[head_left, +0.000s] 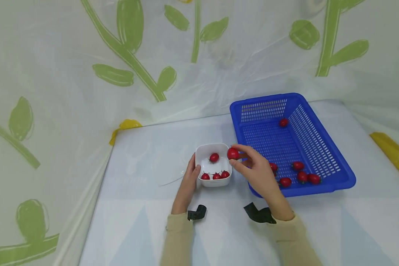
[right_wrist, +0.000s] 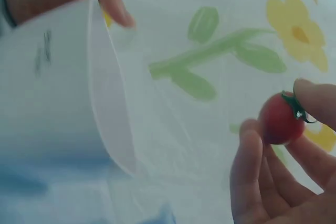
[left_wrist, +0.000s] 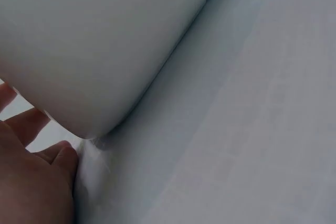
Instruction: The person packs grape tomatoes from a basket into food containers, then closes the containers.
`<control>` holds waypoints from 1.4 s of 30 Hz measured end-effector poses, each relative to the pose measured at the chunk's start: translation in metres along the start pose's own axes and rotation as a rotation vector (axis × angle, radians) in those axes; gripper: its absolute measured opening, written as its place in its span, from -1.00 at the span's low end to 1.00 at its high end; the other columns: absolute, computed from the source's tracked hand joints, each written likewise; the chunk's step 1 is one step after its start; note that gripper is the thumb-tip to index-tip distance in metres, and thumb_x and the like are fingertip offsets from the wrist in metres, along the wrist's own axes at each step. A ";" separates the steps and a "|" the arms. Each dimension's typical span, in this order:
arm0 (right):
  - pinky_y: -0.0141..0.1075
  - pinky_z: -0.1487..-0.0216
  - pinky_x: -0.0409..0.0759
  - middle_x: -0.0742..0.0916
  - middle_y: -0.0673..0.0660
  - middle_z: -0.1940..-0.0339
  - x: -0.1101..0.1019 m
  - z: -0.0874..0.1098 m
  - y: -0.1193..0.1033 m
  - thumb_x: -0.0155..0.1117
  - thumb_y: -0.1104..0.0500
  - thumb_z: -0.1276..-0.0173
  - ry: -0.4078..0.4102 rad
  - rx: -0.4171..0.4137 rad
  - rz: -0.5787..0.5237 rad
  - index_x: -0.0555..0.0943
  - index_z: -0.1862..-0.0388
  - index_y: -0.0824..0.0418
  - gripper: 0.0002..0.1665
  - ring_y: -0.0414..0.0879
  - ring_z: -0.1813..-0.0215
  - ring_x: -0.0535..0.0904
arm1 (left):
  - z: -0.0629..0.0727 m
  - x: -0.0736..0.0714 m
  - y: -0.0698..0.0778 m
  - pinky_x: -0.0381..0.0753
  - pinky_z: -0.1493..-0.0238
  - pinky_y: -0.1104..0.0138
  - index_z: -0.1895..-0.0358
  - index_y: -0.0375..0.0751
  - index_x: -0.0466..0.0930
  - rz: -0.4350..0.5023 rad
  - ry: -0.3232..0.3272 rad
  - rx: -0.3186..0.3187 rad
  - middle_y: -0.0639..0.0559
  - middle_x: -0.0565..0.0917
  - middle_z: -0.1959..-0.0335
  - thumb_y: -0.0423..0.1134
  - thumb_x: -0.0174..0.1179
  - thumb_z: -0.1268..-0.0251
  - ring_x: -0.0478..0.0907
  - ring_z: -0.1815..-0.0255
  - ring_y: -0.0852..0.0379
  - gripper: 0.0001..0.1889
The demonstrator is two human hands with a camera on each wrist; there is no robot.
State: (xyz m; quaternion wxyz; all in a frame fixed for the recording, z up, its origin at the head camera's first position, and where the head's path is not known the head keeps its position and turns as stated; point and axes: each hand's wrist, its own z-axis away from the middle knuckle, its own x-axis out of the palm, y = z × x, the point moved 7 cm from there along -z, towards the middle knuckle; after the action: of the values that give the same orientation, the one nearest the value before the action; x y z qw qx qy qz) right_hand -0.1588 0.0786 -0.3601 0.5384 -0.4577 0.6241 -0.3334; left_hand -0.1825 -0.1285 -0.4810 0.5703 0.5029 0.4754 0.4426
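Observation:
A red cherry tomato (head_left: 233,153) with a green calyx is pinched between the thumb and fingertips of my right hand (head_left: 257,171), just off the right rim of a square white bowl (head_left: 215,183). In the right wrist view the same tomato (right_wrist: 282,119) shows clearly. My left hand (head_left: 187,183) holds the bowl by its left side, thumb near the rim. Inside the bowl, three tomatoes line the near wall and another tomato (head_left: 214,157) lies farther back. The left wrist view shows the bowl's outer wall (left_wrist: 100,51) with fingers (left_wrist: 29,125) against it.
A blue slotted basket (head_left: 344,181) stands right of the bowl, its left edge behind my right hand. Several tomatoes lie near its front, with one tomato (head_left: 283,122) at the back. A leaf-patterned plastic sheet (head_left: 70,92) hangs behind the white table (head_left: 146,159).

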 end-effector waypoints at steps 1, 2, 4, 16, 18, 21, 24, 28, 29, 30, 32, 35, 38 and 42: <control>-0.26 0.20 0.57 0.57 -0.05 0.07 0.006 0.001 0.000 0.24 -0.07 -0.16 0.005 -0.007 -0.013 0.44 -0.13 -0.07 -0.47 -0.17 0.13 0.51 | -0.001 0.001 0.000 -0.10 -0.32 0.12 -0.33 0.42 -0.06 0.002 -0.007 0.003 0.40 0.03 -0.34 0.15 -0.18 -0.31 -0.11 -0.35 0.32 -0.47; -0.27 0.17 0.56 0.55 -0.06 0.03 0.012 0.001 0.000 0.26 -0.06 -0.14 0.009 -0.012 -0.027 0.45 -0.12 -0.07 -0.47 -0.17 0.10 0.50 | -0.002 0.001 0.001 -0.11 -0.32 0.13 -0.33 0.42 -0.06 0.010 -0.014 0.003 0.40 0.02 -0.34 0.16 -0.16 -0.29 -0.12 -0.35 0.33 -0.45; -0.27 0.16 0.56 0.53 -0.06 0.00 0.022 0.002 0.001 0.29 -0.02 -0.12 0.020 -0.030 -0.029 0.47 -0.11 -0.05 -0.48 -0.17 0.08 0.48 | -0.003 0.003 0.001 -0.12 -0.32 0.13 -0.33 0.40 -0.06 0.039 -0.029 0.008 0.39 0.02 -0.34 0.14 -0.13 -0.29 -0.12 -0.36 0.33 -0.44; -0.39 0.30 0.57 0.52 0.04 0.00 0.060 0.006 0.011 0.36 0.15 -0.06 0.085 -0.254 0.265 0.52 -0.05 0.09 -0.49 -0.19 0.22 0.51 | -0.006 0.007 -0.001 -0.17 -0.32 0.10 -0.36 0.23 0.02 0.209 -0.102 0.015 0.24 0.03 -0.37 -0.12 -0.19 -0.39 -0.13 -0.37 0.21 -0.51; -0.36 0.23 0.57 0.53 0.03 0.02 0.066 0.007 0.013 0.39 0.14 -0.02 0.097 -0.280 0.325 0.54 -0.04 0.09 -0.48 -0.16 0.14 0.52 | -0.005 0.007 0.001 -0.16 -0.32 0.11 -0.37 0.18 0.00 0.210 -0.108 0.023 0.21 0.02 -0.38 -0.17 -0.21 -0.40 -0.13 -0.38 0.18 -0.50; -0.29 0.16 0.56 0.55 0.05 0.04 0.072 0.009 0.011 0.42 0.13 0.01 0.129 -0.329 0.397 0.56 0.00 0.10 -0.48 -0.11 0.08 0.53 | -0.002 0.008 0.007 -0.15 -0.32 0.10 -0.38 0.09 -0.02 0.206 -0.113 0.034 0.14 0.01 -0.39 -0.21 -0.23 -0.40 -0.14 -0.39 0.13 -0.50; -0.32 0.25 0.57 0.56 0.05 0.06 0.075 0.010 0.008 0.41 0.12 0.01 0.167 -0.361 0.444 0.57 0.02 0.10 -0.50 -0.13 0.18 0.55 | 0.002 0.009 0.015 -0.16 -0.32 0.09 -0.39 0.01 -0.03 0.207 -0.113 0.048 0.08 0.01 -0.39 -0.22 -0.22 -0.40 -0.13 -0.39 0.09 -0.49; -0.31 0.34 0.55 0.57 0.06 0.09 0.077 0.011 0.004 0.37 0.12 -0.02 0.205 -0.387 0.509 0.58 0.04 0.11 -0.55 -0.11 0.26 0.54 | 0.005 0.012 0.020 -0.16 -0.32 0.05 -0.39 0.01 -0.05 0.185 -0.112 0.045 0.09 0.01 -0.39 -0.18 -0.21 -0.39 -0.13 -0.39 0.09 -0.47; -0.29 0.33 0.54 0.57 0.06 0.10 0.077 0.011 0.004 0.35 0.12 -0.02 0.212 -0.388 0.529 0.58 0.05 0.11 -0.56 -0.10 0.26 0.54 | 0.005 0.013 0.020 -0.16 -0.31 0.05 -0.39 0.03 -0.05 0.175 -0.111 0.041 0.11 0.01 -0.39 -0.17 -0.22 -0.39 -0.13 -0.38 0.09 -0.47; -0.27 0.32 0.54 0.57 0.06 0.11 0.078 0.011 0.003 0.34 0.11 -0.03 0.216 -0.389 0.548 0.58 0.06 0.11 -0.57 -0.08 0.25 0.55 | 0.005 0.013 0.020 -0.15 -0.31 0.04 -0.39 0.04 -0.06 0.165 -0.109 0.035 0.12 0.01 -0.38 -0.17 -0.22 -0.39 -0.12 -0.38 0.10 -0.47; -0.25 0.32 0.54 0.58 0.06 0.12 0.079 0.011 0.002 0.31 0.11 -0.05 0.217 -0.388 0.576 0.59 0.07 0.11 -0.60 -0.06 0.26 0.55 | 0.006 0.012 0.019 -0.14 -0.31 0.04 -0.39 0.06 -0.06 0.144 -0.103 0.029 0.15 0.02 -0.38 -0.17 -0.23 -0.39 -0.12 -0.38 0.12 -0.48; -0.22 0.29 0.53 0.58 0.06 0.11 0.082 0.011 0.002 0.29 0.12 -0.07 0.203 -0.373 0.592 0.60 0.08 0.10 -0.62 -0.04 0.23 0.54 | 0.006 0.010 0.019 -0.13 -0.31 0.04 -0.39 0.04 -0.06 0.138 -0.095 0.033 0.12 0.02 -0.38 -0.18 -0.23 -0.40 -0.11 -0.38 0.11 -0.48; -0.22 0.24 0.52 0.58 0.07 0.09 0.085 0.011 0.003 0.28 0.13 -0.07 0.185 -0.361 0.590 0.61 0.10 0.10 -0.65 -0.03 0.17 0.53 | 0.007 0.008 0.019 -0.14 -0.31 0.04 -0.39 0.03 -0.06 0.138 -0.090 0.033 0.11 0.02 -0.38 -0.19 -0.23 -0.40 -0.11 -0.38 0.12 -0.48; -0.26 0.18 0.47 0.57 0.01 0.06 0.088 0.010 0.004 0.28 0.14 -0.08 0.135 -0.348 0.521 0.61 0.11 0.07 -0.66 -0.08 0.11 0.50 | 0.006 0.004 0.017 -0.12 -0.31 0.06 -0.38 0.12 -0.02 0.128 -0.072 0.028 0.17 0.04 -0.37 -0.16 -0.22 -0.40 -0.10 -0.37 0.18 -0.50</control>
State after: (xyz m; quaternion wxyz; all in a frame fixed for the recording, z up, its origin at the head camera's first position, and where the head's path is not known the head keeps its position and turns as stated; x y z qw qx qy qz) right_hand -0.1502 -0.0010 -0.3983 0.4765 -0.3444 0.8025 -0.1019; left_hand -0.1761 -0.1234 -0.4641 0.5504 0.5560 0.4276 0.4530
